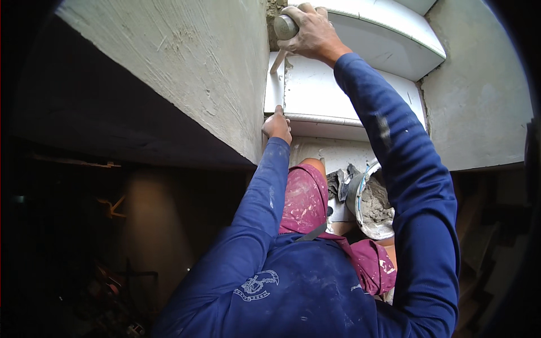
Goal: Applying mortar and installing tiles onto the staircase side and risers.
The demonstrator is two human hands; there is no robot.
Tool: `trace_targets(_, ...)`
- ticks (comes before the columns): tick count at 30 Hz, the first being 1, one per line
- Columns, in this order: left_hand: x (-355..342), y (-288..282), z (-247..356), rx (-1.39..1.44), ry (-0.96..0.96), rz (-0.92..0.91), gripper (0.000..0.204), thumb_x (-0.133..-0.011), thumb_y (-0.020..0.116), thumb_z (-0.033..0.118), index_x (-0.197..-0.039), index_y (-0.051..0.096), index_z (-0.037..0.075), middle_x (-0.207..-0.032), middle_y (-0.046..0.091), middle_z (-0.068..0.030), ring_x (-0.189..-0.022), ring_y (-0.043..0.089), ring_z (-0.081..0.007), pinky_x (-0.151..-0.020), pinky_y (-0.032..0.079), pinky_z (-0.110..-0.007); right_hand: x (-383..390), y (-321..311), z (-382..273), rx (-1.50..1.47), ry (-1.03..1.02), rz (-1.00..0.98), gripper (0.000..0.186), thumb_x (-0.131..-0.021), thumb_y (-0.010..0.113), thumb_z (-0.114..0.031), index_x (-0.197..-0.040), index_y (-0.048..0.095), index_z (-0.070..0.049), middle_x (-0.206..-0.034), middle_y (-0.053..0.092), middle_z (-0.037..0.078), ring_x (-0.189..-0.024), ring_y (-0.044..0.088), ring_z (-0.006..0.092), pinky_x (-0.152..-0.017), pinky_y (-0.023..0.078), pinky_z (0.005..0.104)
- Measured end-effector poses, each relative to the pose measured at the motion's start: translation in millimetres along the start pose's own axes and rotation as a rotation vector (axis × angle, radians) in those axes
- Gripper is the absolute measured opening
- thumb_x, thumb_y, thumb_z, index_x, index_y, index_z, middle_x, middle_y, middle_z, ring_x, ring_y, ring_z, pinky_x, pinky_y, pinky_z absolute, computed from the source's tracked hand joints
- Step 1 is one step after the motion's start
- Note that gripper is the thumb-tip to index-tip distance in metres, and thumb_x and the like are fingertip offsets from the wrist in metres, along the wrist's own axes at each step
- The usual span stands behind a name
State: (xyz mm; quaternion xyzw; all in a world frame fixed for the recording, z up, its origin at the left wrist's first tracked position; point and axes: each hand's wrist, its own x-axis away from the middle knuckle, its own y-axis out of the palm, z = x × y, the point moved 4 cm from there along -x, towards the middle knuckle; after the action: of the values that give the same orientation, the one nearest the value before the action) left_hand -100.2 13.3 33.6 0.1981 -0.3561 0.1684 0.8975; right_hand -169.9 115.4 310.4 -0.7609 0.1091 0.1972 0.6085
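My right hand (313, 34) is wrapped round the thick grey cylindrical head (286, 27) of a hammer. The hammer's pale wooden handle (278, 61) points down, its end at a narrow white tile strip (274, 93); contact there cannot be made out for certain. This strip lies on the step against the rough wall, beside the wide white tread tile (321, 93), with a thin rough seam between them. My left hand (277, 125) rests at the strip's near end, index finger stretched along it and the other fingers curled down at the front edge.
White-tiled steps rise ahead, with another tread (389, 25) above. A rough plastered wall (186, 62) stands at left, another (479, 101) at right. Below the steps is a bucket (360, 194) of grey mortar (375, 203), with a dark cloth (338, 183) beside it. The lower left is dark.
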Motion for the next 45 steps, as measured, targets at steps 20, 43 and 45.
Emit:
trace_targets(20,-9,-1,-5,-0.012,0.012,-0.034,0.032,-0.089,0.065,0.030,-0.090,0.058,-0.001,-0.063,0.051,-0.0028,-0.047,0.047,-0.0122,-0.039,0.031,-0.027,-5,-13,-13,-0.077,-0.064,-0.040,0.057,-0.064,0.074,-0.032,-0.114,0.055,-0.014,-0.109,0.059,0.021,-0.106,0.056,0.0397,-0.087,0.047,0.0470)
trace_targets(43,-24,-2,-17,-0.055,0.166,-0.017,0.033,-0.085,0.069,0.032,-0.083,0.060,0.000,-0.059,0.055,-0.0062,-0.040,0.044,-0.0135,-0.036,0.032,-0.029,16,-15,-21,0.038,-0.021,-0.037,0.063,-0.060,0.074,-0.034,-0.120,0.060,-0.020,-0.112,0.055,0.009,-0.112,0.048,0.0351,-0.088,0.048,0.0514)
trace_targets(45,-26,-2,-16,-0.068,0.194,-0.012,0.033,-0.085,0.069,0.031,-0.083,0.060,0.000,-0.059,0.055,-0.0060,-0.040,0.043,-0.0133,-0.037,0.032,-0.029,12,-17,-20,0.039,-0.032,-0.012,0.063,-0.059,0.074,-0.035,-0.118,0.061,-0.019,-0.111,0.055,0.010,-0.111,0.049,0.0343,-0.086,0.050,0.0500)
